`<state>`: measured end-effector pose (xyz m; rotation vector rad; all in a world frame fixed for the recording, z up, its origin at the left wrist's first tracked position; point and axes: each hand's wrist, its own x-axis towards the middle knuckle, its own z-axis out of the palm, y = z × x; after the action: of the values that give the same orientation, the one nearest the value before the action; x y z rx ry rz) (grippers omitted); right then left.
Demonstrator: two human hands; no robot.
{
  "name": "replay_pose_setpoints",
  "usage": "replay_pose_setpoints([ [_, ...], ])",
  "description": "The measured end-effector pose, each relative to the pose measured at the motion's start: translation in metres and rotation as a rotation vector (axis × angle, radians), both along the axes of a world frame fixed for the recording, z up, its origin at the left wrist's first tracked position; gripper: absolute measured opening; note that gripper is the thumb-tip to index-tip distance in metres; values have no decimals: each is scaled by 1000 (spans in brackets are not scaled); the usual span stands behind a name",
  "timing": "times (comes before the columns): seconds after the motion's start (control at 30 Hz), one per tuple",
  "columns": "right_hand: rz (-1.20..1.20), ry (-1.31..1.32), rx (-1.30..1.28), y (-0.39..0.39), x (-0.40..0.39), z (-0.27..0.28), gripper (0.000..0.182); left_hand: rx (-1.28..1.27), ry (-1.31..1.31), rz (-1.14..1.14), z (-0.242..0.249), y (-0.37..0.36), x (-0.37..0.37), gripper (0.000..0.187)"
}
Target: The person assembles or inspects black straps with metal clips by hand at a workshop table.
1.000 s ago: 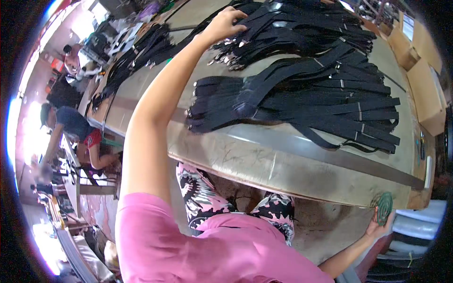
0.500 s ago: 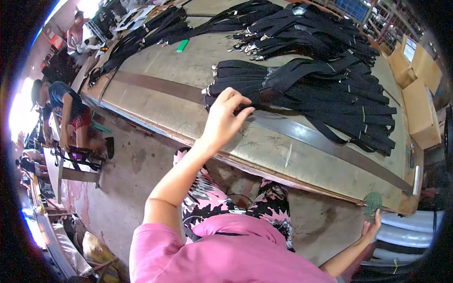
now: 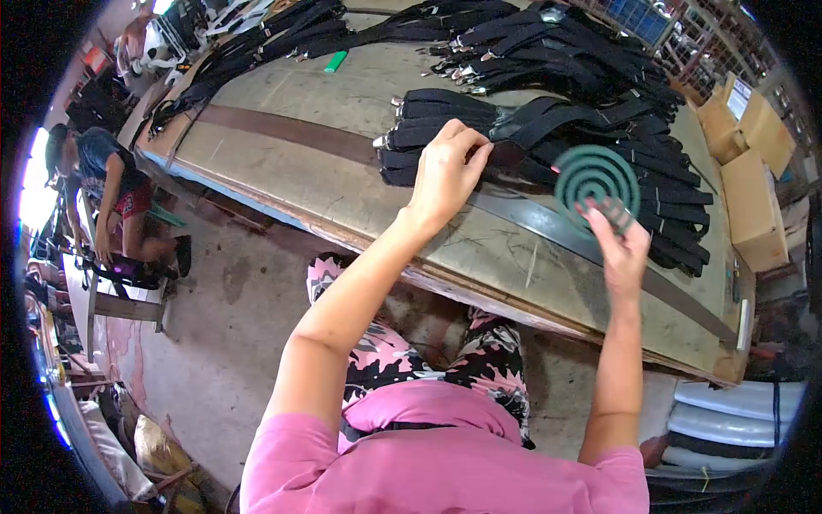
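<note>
In the head view, my right hand (image 3: 623, 244) grips a green mosquito coil (image 3: 597, 182) by its lower edge. The coil is held up over the right part of a pile of black elastic suspenders (image 3: 548, 128). My left hand (image 3: 449, 167) is above the near left part of this pile, thumb and forefinger pinched together. Whether anything is between those fingertips I cannot make out. The straps lie side by side in a thick layer, with metal clips (image 3: 382, 142) at their left ends.
More black suspenders (image 3: 514, 43) lie at the table's far side, near a green block (image 3: 336, 62). A flat metal strip (image 3: 539, 224) runs along the table (image 3: 291, 188). Cardboard boxes (image 3: 753, 210) stand at the right. Another person (image 3: 107, 171) works at a low bench on the left.
My right hand has brought the mosquito coil from the table's near right corner up over the suspenders. My left hand has shifted slightly right and up, its thumb and forefinger closing together.
</note>
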<state>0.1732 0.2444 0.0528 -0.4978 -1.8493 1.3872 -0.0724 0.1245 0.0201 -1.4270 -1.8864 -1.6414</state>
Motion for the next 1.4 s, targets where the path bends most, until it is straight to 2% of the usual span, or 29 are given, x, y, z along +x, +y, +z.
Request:
replay_pose_setpoints([
  [0.07, 66, 68, 74, -10, -34, -2, 19, 4, -26, 6, 3, -5, 1, 9],
  [0.13, -11, -28, 546, -9, -55, -2, 18, 3, -58, 12, 3, -10, 3, 9],
  [0.2, -19, -32, 614, -20, -68, 3, 18, -16, -232, -65, 1, -14, 3, 9],
  [0.23, -1, 8, 648, -18, -74, -2, 17, -30, -223, -72, 2, -16, 4, 9],
  [0.97, 1, -29, 760, -20, -88, -11, 17, -45, -224, -71, 6, -18, 2, 9],
  [1.17, -21, 4, 696, -22, -84, -9, 16, -45, -265, -70, 10, -26, 3, 13],
  [1.23, -22, 8, 698, -20, -80, -9, 16, -31, -39, -71, 7, -29, 2, 20],
  [1.4, -1, 2, 727, -17, -73, -15, 16, -112, 79, -12, 0, -29, 9, 25],
])
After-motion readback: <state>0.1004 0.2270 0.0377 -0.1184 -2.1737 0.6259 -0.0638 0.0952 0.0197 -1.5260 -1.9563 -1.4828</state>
